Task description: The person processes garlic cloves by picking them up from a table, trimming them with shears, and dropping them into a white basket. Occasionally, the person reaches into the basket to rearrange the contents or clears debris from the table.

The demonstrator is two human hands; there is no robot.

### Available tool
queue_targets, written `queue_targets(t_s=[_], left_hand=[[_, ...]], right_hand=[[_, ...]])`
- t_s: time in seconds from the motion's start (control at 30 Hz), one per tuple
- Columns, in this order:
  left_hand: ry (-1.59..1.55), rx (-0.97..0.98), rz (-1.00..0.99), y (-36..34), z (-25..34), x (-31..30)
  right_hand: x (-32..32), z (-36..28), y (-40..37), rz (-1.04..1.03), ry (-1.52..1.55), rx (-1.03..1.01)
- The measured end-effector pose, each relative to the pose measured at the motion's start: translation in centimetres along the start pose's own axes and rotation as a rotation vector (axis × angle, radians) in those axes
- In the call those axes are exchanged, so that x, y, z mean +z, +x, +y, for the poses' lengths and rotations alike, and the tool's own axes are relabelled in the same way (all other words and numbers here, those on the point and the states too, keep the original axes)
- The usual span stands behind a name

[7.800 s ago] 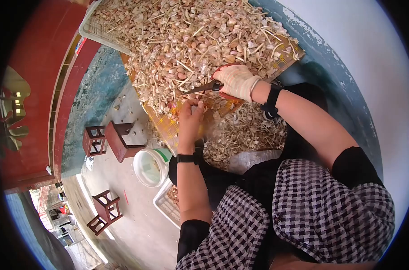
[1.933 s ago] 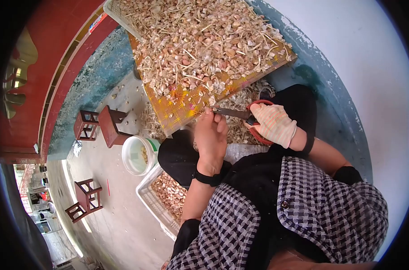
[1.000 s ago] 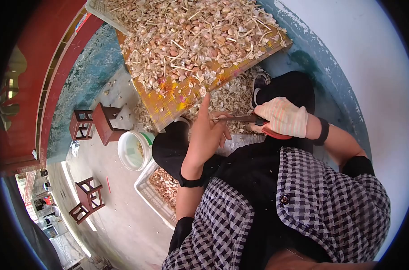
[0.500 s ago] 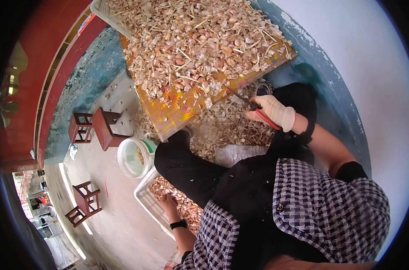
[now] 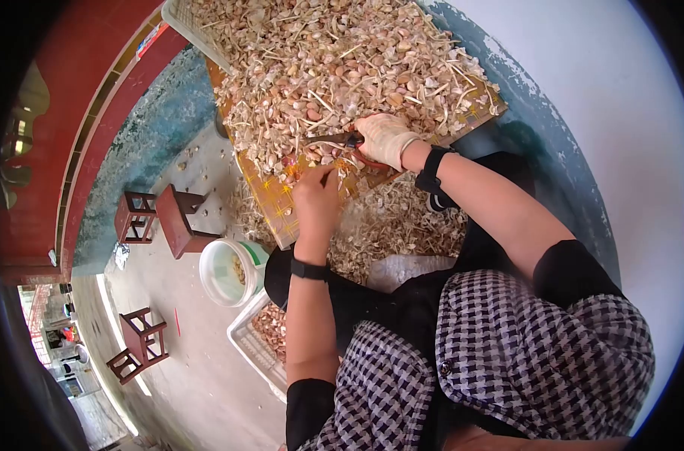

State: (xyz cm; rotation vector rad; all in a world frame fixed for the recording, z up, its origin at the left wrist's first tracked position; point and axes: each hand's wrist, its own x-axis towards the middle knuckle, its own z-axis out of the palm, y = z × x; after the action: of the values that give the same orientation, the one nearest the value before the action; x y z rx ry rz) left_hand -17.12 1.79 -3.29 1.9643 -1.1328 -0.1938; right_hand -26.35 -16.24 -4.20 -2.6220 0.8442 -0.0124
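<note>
My right hand (image 5: pixel 387 140), in a pale glove, is closed round a pair of red-handled scissors (image 5: pixel 351 140). Their dark blades point left, over the near edge of a heap of garlic (image 5: pixel 342 83). The heap of cloves, dry skins and stalks covers most of a yellow patterned tabletop (image 5: pixel 270 197). My bare left hand (image 5: pixel 316 201) is at the table's near edge, just below the blades, its fingers pinched together at the garlic. What they hold, if anything, is too small to make out.
Below the table lie dry garlic skins (image 5: pixel 402 218) and a clear plastic bag (image 5: pixel 406 270). To the left stand a white bucket (image 5: pixel 221 282) and a white crate (image 5: pixel 248 349) of cloves. Small wooden stools (image 5: pixel 178 225) stand on the floor. A wall (image 5: pixel 582 113) rises at the right.
My left hand has come up from the crate of cloves to the table edge. My right hand has moved left with the scissors, over the garlic heap.
</note>
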Motion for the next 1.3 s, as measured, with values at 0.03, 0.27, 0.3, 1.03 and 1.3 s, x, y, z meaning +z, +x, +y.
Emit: queue_targets(t_s=[0.03, 0.27, 0.3, 1.03, 1.3], left_hand=[[-0.034, 0.023, -0.025, 1.5, -0.8, 2.0], [0.195, 0.044, -0.202, 4.6, -2.8, 7.4], [0.184, 0.027, -0.211, 4.6, -2.7, 7.1], [-1.662, -0.723, -0.291, -8.9, 6.1, 2.2], [-0.920, -0.646, -0.353, 0.6, 5.4, 4.4]], right_hand=[[-0.6, 0.3, -0.3, 0.008, 0.059, 0.045], [-3.3, 4.4, -4.1, 0.118, 0.267, 0.097], [-3.3, 4.7, -5.0, 0.100, 0.305, 0.117], [-2.8, 0.9, -17.2, -0.519, 1.854, 0.147], [0.3, 5.5, -20.1, -0.204, 1.449, 0.519]])
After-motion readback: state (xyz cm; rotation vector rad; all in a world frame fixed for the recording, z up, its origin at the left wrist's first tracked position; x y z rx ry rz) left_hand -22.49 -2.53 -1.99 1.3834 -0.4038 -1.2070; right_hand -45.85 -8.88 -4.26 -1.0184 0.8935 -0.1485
